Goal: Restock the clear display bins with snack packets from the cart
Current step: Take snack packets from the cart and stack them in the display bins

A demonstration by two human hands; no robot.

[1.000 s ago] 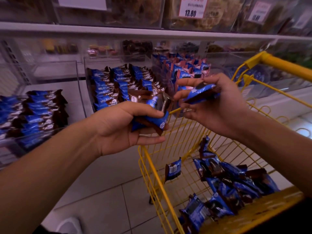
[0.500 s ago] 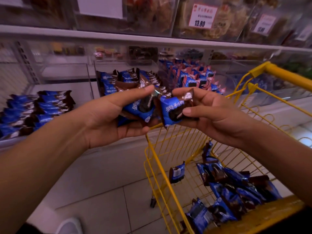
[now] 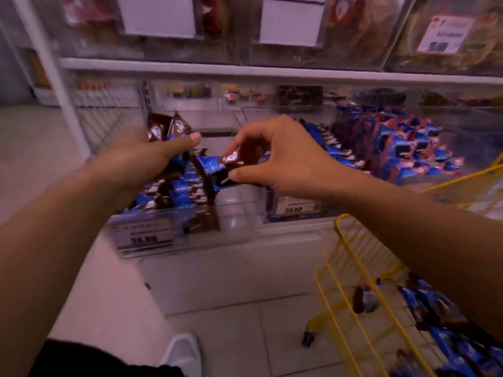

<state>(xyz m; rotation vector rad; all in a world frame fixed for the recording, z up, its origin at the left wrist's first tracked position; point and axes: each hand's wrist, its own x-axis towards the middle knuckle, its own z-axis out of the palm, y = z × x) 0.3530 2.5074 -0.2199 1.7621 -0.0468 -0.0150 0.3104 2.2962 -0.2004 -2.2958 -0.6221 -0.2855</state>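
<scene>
My left hand [image 3: 138,161] grips a bunch of blue-and-brown snack packets [image 3: 167,127] above a clear display bin [image 3: 190,238] that holds a row of the same packets. My right hand [image 3: 275,156] pinches one blue-and-brown packet [image 3: 217,170] between thumb and fingers, right over that bin's open right part. The yellow wire cart [image 3: 343,270] stands at the lower right with several blue packets [image 3: 435,314] inside. The picture is blurred by motion.
A neighbouring clear bin [image 3: 394,148] to the right is heaped with blue and pink packets. Price labels [image 3: 148,235] sit on the bin fronts. A white shelf [image 3: 272,73] with bagged goods runs above. A white shoe [image 3: 182,352] shows on the tiled floor.
Both hands have moved from over the cart leftward and forward to the left bin. The view has swung left and down, so the cart now lies at the right edge.
</scene>
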